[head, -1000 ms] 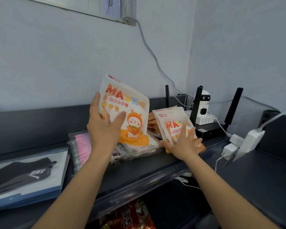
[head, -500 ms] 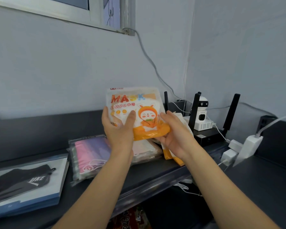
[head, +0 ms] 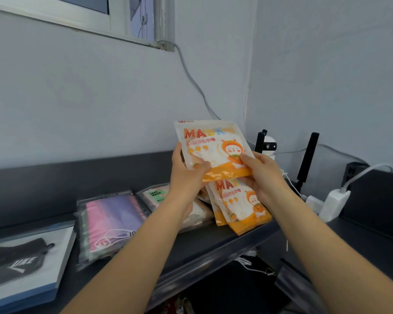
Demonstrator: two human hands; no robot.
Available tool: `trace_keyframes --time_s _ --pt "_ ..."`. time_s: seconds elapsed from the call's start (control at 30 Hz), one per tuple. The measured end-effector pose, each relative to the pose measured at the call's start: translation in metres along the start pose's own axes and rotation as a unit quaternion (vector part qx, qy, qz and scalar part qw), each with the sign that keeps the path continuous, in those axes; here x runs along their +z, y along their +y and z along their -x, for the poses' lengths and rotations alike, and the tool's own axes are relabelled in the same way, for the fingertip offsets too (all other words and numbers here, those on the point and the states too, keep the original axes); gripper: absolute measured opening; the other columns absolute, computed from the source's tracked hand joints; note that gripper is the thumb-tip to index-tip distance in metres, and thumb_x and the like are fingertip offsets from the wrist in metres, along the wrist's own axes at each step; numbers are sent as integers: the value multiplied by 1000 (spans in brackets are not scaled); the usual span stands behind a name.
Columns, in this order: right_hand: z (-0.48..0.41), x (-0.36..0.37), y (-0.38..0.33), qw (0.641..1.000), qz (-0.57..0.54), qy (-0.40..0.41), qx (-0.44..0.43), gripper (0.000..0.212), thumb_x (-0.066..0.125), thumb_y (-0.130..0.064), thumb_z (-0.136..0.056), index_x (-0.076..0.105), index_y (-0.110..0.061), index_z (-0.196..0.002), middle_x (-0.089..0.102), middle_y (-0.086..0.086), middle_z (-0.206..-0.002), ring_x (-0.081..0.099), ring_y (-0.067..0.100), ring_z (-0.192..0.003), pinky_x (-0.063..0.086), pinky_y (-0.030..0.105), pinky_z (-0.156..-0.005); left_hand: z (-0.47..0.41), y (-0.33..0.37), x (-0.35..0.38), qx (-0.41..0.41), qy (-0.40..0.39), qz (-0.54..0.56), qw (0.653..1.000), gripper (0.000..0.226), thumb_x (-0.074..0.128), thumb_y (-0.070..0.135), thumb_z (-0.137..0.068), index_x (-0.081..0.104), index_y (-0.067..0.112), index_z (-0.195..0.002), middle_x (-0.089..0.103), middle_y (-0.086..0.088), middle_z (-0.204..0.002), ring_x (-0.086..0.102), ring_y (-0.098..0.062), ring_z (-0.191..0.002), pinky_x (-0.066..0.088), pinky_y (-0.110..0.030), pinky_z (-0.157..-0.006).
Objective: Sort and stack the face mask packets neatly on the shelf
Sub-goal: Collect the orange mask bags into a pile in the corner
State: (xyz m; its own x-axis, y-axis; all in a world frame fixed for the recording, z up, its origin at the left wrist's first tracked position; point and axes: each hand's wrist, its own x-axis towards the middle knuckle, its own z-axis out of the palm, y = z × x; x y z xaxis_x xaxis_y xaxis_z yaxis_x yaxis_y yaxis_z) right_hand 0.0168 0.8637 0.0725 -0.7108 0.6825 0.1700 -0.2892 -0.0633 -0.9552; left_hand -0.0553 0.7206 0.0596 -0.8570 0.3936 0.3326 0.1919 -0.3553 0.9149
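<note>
Both hands hold one orange-and-white mask packet [head: 210, 143] upright above the dark shelf [head: 191, 248]. My left hand [head: 186, 173] grips its lower left edge, thumb on the front. My right hand [head: 262, 175] pinches its lower right corner. Below it, a small pile of matching orange packets [head: 241, 207] leans on the shelf. To the left lie a clear packet labelled FACE MASK [head: 157, 194], a clear packet of pink and purple masks [head: 111, 220], and a white-and-blue packet showing a black mask [head: 25, 266].
A white camera [head: 269, 147] and a router with black antennas [head: 309, 157] stand in the right corner. White chargers [head: 334, 201] and cables sit beside them. A red snack bag [head: 177, 305] shows under the shelf.
Both hands have carried the orange packet to the right, over the pile of matching packets. The view has tilted, and the pile now shows below the held packet.
</note>
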Motion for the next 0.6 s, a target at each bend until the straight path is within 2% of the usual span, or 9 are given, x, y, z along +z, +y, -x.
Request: trace_keyframes --time_s 0.1,0.23,0.4,0.47,0.53,0.6 --pt "-18 6 -10 1000 -11 6 22 27 60 -16 -91 55 -7 -116 67 9 -99 68 19 -85 60 31 -68 -22 3 7 -30 12 -4 999 74 67 11 -85 26 36 -142 54 1 -130 59 -20 -111 55 -46 -88" --pt "-45 14 -13 998 -28 -2 49 29 57 -12 -92 54 -1 -119 65 10 -86 65 16 -71 58 24 -53 -45 0 16 -59 13 -28 998 62 64 19 -88 32 25 -140 55 0 -128 60 -19 -107 57 -36 -82" --pt "-82 17 -10 999 0 19 48 34 56 -11 -92 51 0 -124 62 10 -79 63 18 -63 58 26 -53 -70 -9 15 -72 -24 -168 983 55 53 46 -91 35 23 -137 54 3 -131 58 -21 -112 50 -41 -95" --pt "-95 18 -7 998 23 10 54 43 57 -14 -92 44 -3 -132 61 10 -86 64 19 -63 59 29 -58 -77 -12 13 -77 -68 -209 973 38 52 49 -90 50 25 -120 61 3 -118 59 -20 -110 50 -38 -92" --pt "-105 17 -4 997 41 -9 61 56 59 -18 -91 34 -9 -141 58 10 -104 67 23 -74 59 35 -69 -82 -17 8 -88 -125 -239 959 20 57 48 -88 61 30 -97 69 5 -102 63 -17 -102 52 -32 -83" --pt "-111 15 -1 996 63 -14 67 63 60 -21 -91 28 -15 -145 51 10 -128 65 26 -89 56 36 -77 -85 -24 3 -99 -165 -276 942 18 62 46 -86 64 31 -96 71 5 -98 65 -14 -96 52 -34 -87"
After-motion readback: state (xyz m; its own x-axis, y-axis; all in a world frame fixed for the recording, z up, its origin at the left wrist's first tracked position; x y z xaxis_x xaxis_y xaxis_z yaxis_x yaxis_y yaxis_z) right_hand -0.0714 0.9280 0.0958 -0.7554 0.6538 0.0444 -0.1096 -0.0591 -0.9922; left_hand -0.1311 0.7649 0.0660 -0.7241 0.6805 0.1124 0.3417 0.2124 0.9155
